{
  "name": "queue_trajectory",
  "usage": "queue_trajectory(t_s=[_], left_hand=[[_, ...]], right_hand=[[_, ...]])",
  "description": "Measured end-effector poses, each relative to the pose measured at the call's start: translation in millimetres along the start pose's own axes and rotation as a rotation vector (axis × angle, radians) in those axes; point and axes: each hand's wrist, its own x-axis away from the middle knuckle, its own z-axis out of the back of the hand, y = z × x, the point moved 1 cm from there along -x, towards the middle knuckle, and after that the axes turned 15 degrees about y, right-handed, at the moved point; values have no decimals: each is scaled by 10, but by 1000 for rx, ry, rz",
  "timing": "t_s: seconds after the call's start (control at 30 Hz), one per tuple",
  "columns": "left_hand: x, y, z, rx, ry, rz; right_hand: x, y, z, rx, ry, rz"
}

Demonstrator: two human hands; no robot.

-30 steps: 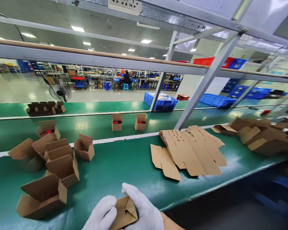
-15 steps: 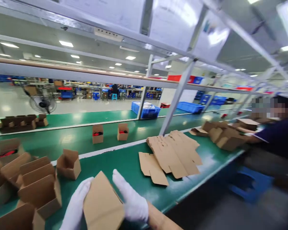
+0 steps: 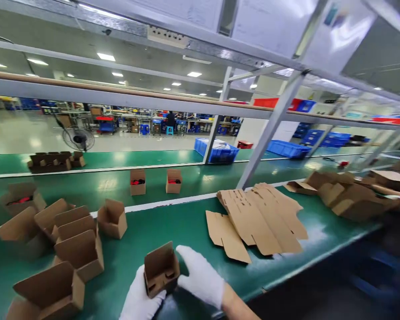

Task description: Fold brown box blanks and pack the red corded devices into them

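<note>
My left hand (image 3: 142, 293), in a white glove, is wrapped round the lower left side of a small brown cardboard box (image 3: 162, 271). The box is tilted so its open top faces me, with one flap standing up at the back and folded card inside. Just to its right is my right hand (image 3: 202, 275), also gloved, thumb and fingers apart; whether the thumb touches the box I cannot tell. Left of my hands stand several open cardboard boxes (image 3: 80, 253). Flat cardboard blanks (image 3: 260, 218) lie in a pile to the right.
Two boxes with red and black items (image 3: 138, 182) stand on the green conveyor (image 3: 206, 182) behind a white strip. A slanting metal post (image 3: 270, 133) rises beyond the blanks. Blue bins (image 3: 223, 154) sit farther back. More folded cardboard (image 3: 353, 200) and a co-worker's sleeve are at right.
The box has turned from showing its plain outer side to showing its open top. My view has swung left, so the co-worker is mostly out of frame.
</note>
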Motion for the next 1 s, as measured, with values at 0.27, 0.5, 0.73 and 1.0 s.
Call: queue_trajectory(t_s=[0.27, 0.5, 0.73, 1.0], left_hand=[[9, -109, -62, -60, -95, -182], [-3, -45, -62, -185, -111, -235], [3, -56, -73, -169, -119, -187], [31, 130, 44, -26, -221, -65]], right_hand=[[-200, -605, -114, 363, -305, 713], [-465, -283, -960, 275, -494, 917], [-436, -579, -735, 459, -791, 612], [-95, -808, 230, 369, -97, 525]])
